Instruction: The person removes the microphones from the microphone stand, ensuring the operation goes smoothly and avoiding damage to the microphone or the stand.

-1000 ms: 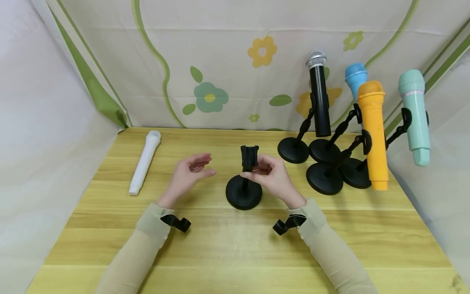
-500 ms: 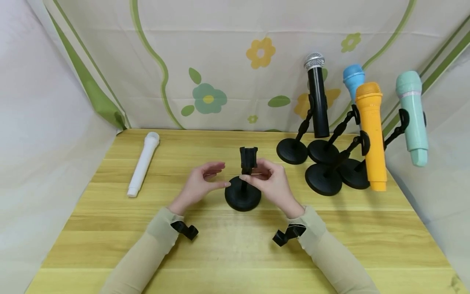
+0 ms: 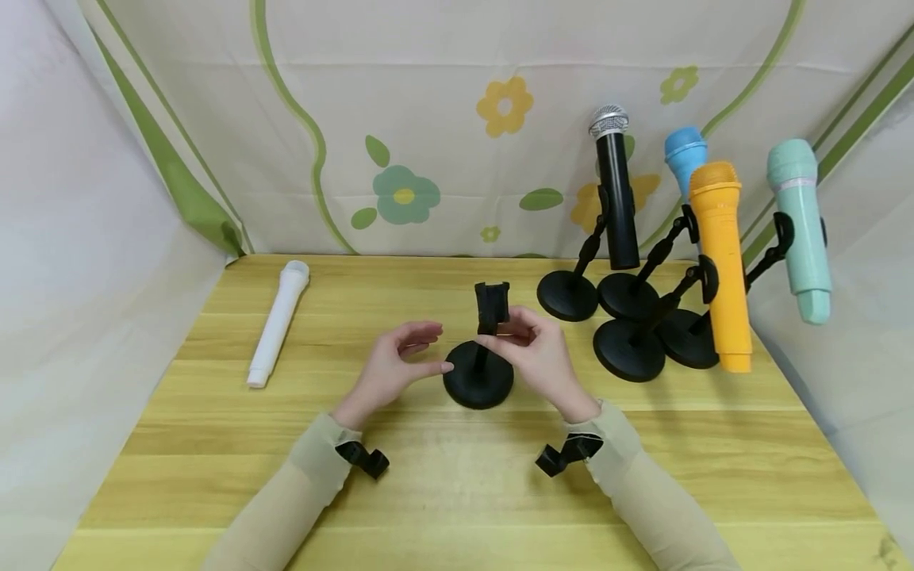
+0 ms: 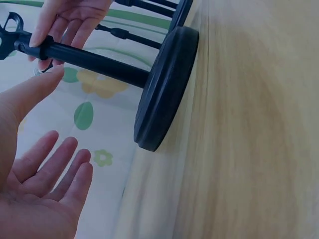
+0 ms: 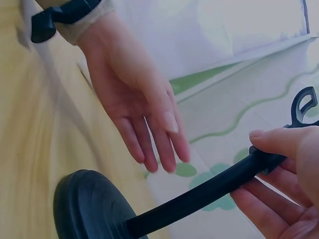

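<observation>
A: Holding what in the right hand (image 3: 539, 353)?
B: Pinching a black stand (image 3: 478, 385) up high, with thumb and fingers on the pole (image 5: 189, 201), just under the clip (image 3: 493, 308)
A: And in the left hand (image 3: 393, 365)?
B: Nothing at all, with thumb and fingers spread apart, near the stand
A: Seeing the stand where?
B: Between both hands, over the middle of the table (image 3: 443, 492), hard to tell if touching the wood
A: And off to the left?
B: Seeing a white microphone (image 3: 278, 323), lying down
A: And to the right?
B: Seeing four more stands (image 3: 567, 296), with a black microphone (image 3: 618, 202), a blue one (image 3: 684, 159), an orange one (image 3: 723, 274) and a pale green one (image 3: 804, 230) in them
</observation>
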Demonstrator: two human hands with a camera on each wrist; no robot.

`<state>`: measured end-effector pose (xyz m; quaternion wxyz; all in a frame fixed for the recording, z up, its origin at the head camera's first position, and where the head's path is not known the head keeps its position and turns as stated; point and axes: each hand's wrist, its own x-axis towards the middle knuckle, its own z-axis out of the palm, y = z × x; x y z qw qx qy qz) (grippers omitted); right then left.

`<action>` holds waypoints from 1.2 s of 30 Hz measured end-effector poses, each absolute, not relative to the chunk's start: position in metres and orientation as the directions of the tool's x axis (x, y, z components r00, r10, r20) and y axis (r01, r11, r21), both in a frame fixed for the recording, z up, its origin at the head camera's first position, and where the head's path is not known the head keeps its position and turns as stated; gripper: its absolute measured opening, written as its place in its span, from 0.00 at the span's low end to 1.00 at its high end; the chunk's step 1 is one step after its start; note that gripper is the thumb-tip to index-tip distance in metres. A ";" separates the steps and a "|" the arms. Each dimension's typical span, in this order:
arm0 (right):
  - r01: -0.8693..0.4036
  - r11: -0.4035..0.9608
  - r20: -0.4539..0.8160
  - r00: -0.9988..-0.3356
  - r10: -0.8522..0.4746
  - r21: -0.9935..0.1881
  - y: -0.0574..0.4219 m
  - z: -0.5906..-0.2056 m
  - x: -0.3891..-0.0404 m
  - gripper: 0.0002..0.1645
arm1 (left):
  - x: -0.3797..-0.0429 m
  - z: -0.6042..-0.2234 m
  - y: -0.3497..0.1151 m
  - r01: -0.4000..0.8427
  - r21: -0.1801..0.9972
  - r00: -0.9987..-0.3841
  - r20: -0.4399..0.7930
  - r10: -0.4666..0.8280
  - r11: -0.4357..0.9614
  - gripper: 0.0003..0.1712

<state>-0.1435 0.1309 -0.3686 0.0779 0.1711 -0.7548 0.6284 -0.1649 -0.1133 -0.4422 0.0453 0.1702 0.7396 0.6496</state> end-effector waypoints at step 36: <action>-0.278 0.229 0.293 -0.956 0.031 -0.933 0.121 -0.388 -0.317 0.16 | -0.153 -0.404 -0.107 0.177 0.973 -0.957 0.136 0.257 0.145 0.34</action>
